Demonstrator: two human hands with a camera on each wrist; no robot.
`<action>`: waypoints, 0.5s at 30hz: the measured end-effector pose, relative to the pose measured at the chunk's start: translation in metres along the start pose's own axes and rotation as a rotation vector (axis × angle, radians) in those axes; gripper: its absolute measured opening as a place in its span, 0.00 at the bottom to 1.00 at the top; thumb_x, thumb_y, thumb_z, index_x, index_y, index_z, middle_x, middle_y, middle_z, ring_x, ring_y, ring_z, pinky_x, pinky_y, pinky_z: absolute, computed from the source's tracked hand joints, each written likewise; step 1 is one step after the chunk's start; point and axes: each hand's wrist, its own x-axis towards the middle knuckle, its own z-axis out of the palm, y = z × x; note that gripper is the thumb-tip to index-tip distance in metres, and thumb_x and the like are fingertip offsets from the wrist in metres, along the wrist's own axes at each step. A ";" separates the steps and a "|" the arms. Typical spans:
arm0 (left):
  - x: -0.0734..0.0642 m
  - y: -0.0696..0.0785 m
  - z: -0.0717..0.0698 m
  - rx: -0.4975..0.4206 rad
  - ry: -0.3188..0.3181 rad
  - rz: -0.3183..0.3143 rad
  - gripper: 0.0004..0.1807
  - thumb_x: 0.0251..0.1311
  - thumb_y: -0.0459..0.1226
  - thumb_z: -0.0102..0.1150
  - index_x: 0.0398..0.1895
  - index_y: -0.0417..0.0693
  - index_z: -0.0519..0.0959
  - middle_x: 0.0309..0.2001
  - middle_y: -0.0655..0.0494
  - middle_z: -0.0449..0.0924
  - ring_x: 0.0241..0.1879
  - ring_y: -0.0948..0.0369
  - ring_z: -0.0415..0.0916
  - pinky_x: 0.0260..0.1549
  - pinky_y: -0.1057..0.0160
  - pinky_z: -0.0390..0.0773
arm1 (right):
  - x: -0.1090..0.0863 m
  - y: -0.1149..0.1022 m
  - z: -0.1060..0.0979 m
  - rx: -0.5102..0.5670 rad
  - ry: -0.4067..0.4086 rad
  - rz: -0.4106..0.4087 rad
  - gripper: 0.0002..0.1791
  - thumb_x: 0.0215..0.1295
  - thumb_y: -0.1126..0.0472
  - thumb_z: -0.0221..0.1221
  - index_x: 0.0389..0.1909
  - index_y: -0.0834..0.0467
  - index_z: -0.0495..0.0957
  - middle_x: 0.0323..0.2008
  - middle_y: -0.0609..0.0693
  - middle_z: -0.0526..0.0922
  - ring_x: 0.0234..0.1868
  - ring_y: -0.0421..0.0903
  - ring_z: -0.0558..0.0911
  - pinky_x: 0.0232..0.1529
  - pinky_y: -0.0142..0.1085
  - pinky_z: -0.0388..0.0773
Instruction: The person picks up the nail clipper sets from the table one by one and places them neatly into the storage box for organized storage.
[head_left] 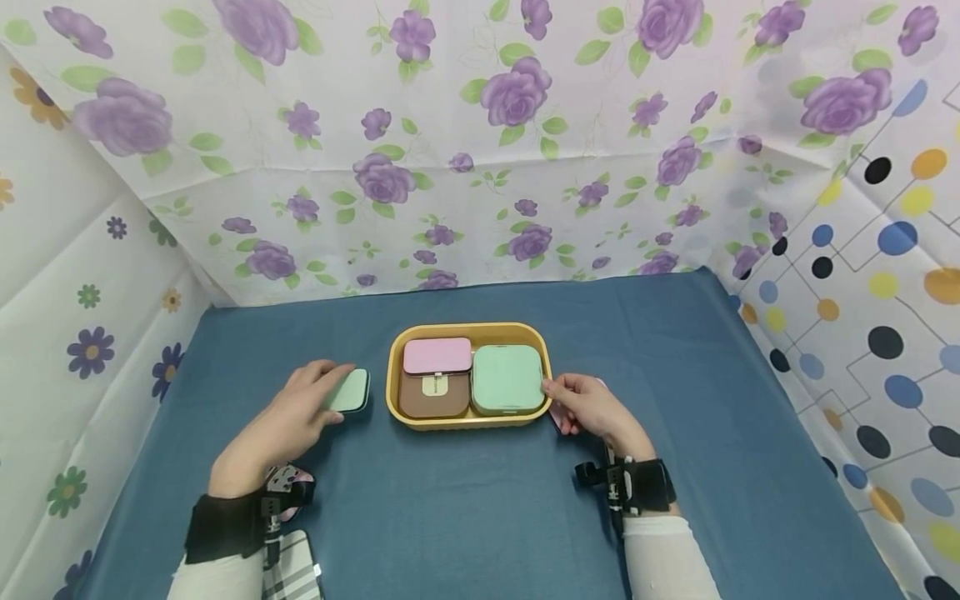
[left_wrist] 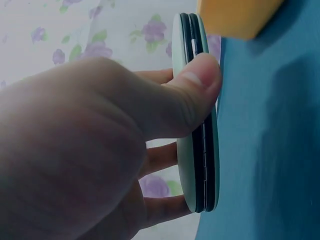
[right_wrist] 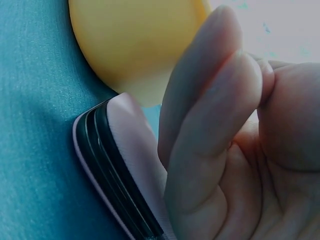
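My left hand (head_left: 300,412) pinches a flat pale green hinged compact (head_left: 354,392) by its edges, left of the basket. In the left wrist view the compact (left_wrist: 186,165) is edge-on, its dark hinged side under my thumb. At the right end of the yellow basket (head_left: 468,423), my right hand (head_left: 591,407) has curled fingers, thumb and fingertip pinching its rim. Beneath that hand, a pink compact (right_wrist: 132,135) with dark edges stands beside the basket, partly hidden. In the basket lie a pink case (head_left: 437,356), a brown case (head_left: 431,404) and a green case (head_left: 507,379).
Near my left wrist lie a patterned pink item (head_left: 296,492), partly covered by the wrist strap, and a plaid item (head_left: 294,571) at the front edge. Blue cloth (head_left: 465,517) covers the table. Flowered sheets (head_left: 450,167) hang behind and at the left, a dotted sheet (head_left: 885,375) at the right.
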 end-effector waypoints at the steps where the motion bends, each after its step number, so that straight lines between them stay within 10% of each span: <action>1: 0.001 0.002 0.000 -0.004 0.000 0.004 0.37 0.71 0.29 0.67 0.81 0.41 0.66 0.71 0.35 0.66 0.70 0.37 0.63 0.65 0.31 0.68 | 0.000 0.000 0.000 0.000 0.000 -0.002 0.31 0.79 0.38 0.59 0.39 0.66 0.79 0.21 0.53 0.80 0.21 0.45 0.79 0.25 0.38 0.78; 15: 0.016 0.025 0.012 -0.033 0.000 0.079 0.38 0.72 0.31 0.67 0.83 0.45 0.65 0.72 0.40 0.66 0.72 0.41 0.63 0.65 0.35 0.70 | 0.000 0.000 -0.001 0.018 0.001 0.022 0.32 0.78 0.36 0.59 0.36 0.65 0.78 0.20 0.52 0.77 0.19 0.44 0.75 0.24 0.36 0.75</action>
